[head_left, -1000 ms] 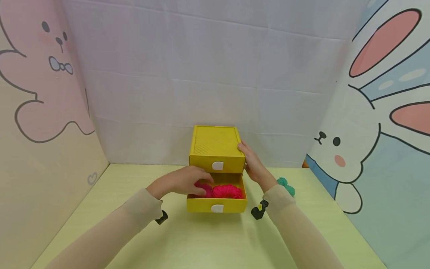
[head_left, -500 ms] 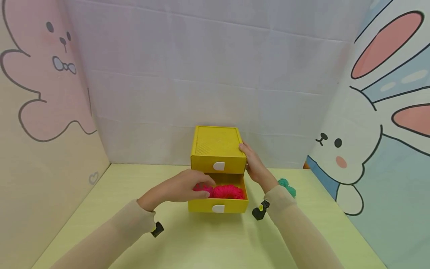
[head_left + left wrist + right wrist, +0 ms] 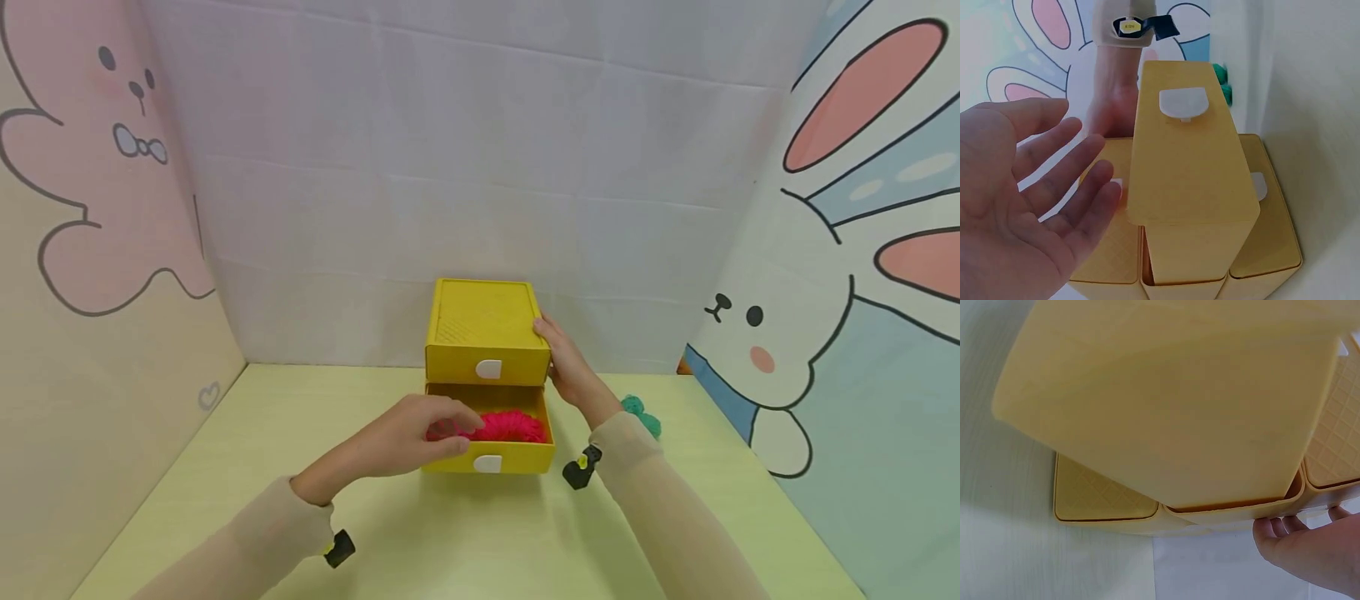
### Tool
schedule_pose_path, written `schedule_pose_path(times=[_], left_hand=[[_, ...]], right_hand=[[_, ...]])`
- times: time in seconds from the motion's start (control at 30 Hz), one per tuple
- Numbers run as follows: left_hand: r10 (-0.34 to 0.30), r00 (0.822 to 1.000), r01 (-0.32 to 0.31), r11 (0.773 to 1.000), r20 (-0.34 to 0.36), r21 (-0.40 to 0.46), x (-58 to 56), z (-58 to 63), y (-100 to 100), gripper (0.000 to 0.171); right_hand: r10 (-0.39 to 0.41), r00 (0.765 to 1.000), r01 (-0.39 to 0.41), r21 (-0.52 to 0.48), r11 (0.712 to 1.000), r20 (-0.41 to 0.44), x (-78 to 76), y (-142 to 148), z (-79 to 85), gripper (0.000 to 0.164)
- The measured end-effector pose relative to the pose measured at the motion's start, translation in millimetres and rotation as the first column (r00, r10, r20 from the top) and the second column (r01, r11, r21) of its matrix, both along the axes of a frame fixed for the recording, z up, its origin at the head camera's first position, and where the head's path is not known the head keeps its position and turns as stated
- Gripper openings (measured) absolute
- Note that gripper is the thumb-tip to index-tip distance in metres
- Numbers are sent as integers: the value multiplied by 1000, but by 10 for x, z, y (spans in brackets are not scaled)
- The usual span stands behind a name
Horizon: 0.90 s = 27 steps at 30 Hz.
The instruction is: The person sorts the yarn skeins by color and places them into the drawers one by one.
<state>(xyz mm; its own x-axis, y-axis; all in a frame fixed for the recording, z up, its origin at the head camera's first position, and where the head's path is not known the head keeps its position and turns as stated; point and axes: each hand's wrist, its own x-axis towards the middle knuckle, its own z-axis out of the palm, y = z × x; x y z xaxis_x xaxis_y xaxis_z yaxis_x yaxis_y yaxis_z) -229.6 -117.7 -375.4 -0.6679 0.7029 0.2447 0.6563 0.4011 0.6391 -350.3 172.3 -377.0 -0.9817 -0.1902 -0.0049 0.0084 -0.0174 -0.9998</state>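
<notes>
The table (image 3: 427, 542) carries a yellow cabinet (image 3: 483, 312), which stands upright near the back wall. It has three drawers, one above another. The middle drawer (image 3: 525, 458) is pulled far out, and its top is open. The upper drawer (image 3: 450, 364) and the lower drawer (image 3: 1272, 234) are both pushed in, so what is inside them cannot be seen.

The left hand (image 3: 408, 437) is at the left part of the middle drawer; its fingers are loosely bent, rather wide apart, and hold nothing. The right hand (image 3: 573, 371) holds the cabinet at its right side: one fingertip lies on the top edge, the others are against the side wall.

In the middle drawer lies red yarn (image 3: 517, 427), in the right part; more red shows at left, partly covered by the left hand. A small green thing (image 3: 651, 423) is on the table, well right of the cabinet, and the right sleeve (image 3: 626, 446) partly hides it. Each drawer has one white handle (image 3: 487, 464) on its front.
</notes>
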Motion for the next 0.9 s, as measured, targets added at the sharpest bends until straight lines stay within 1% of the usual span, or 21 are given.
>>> schedule_pose_path(times=[0.07,0.13,0.23,0.3,0.4,0.47,0.5,0.53,0.6,0.63,0.73,0.83,0.9], left_hand=[[13,1000,-12,999,-14,31,40,19,-3,26],[13,1000,-12,998,-11,60,74,39,0,23],[-15,999,10,996,47,91,109,29,17,22],[-39,994,29,994,102,105,134,-14,37,22],[-75,979,54,992,190,112,179,-128,72,23],[-99,961,70,990,258,119,201,-225,99,24],[-114,948,80,989,296,127,210,-277,111,24],[-132,929,88,986,346,140,215,-328,122,26],[-159,880,93,982,448,165,218,-426,137,28],[-169,851,90,980,498,179,216,-471,143,30],[-194,752,62,972,630,225,195,-604,163,38],[-211,675,19,963,707,268,180,-698,194,46],[-216,631,-17,956,745,292,178,-739,222,51]], right_hand=[[2,1000,-2,0,1000,0,-3,3,1,66],[3,1000,-3,1,1000,2,-6,9,2,66],[5,1000,-5,10,1000,-3,-9,21,3,65],[5,1000,-5,14,1000,-4,-13,24,0,66],[1,1000,-1,10,1000,-1,-13,19,-7,66],[1,1000,-1,8,1000,-1,-8,16,-10,65],[0,1000,0,8,1000,0,-6,15,-12,65],[0,1000,0,5,1000,-1,-3,15,-14,65],[5,1000,-5,9,1000,-6,-5,15,-15,65],[5,1000,-5,7,1000,-6,-4,15,-15,65],[9,1000,-9,4,1000,-6,-7,13,-10,65],[9,1000,-9,4,1000,-4,-2,11,-3,65],[10,1000,-10,9,1000,-6,1,10,1,65]])
